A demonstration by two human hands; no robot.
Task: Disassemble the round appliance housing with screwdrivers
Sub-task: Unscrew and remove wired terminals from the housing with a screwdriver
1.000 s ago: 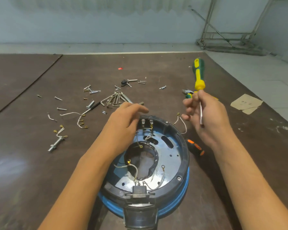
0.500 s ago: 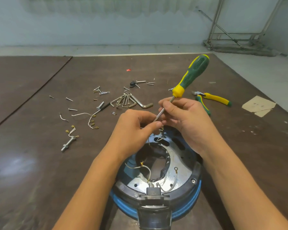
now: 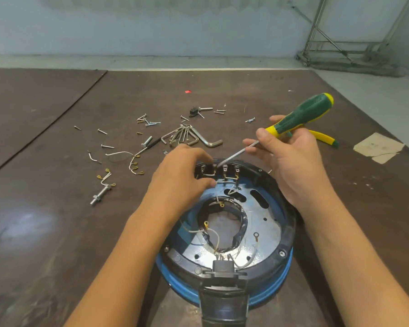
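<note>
Close before us on the brown table [image 3: 57, 232], the round housing [image 3: 287, 234]; our right hand [image 3: 293, 161] gripping the green-and-yellow screwdriver [image 3: 302, 116], tip at the terminals [image 3: 225, 171] on the far rim; our left hand [image 3: 180, 178] curled beside it, whether it holds anything we cannot tell; hex keys [image 3: 200, 138] beyond

1 head view, looking forward-down, close over table [image 3: 57, 232].

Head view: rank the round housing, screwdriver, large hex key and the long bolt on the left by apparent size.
1. round housing
2. screwdriver
3. large hex key and long bolt: these look alike, and the bolt lies nearer, so unranked.
</note>
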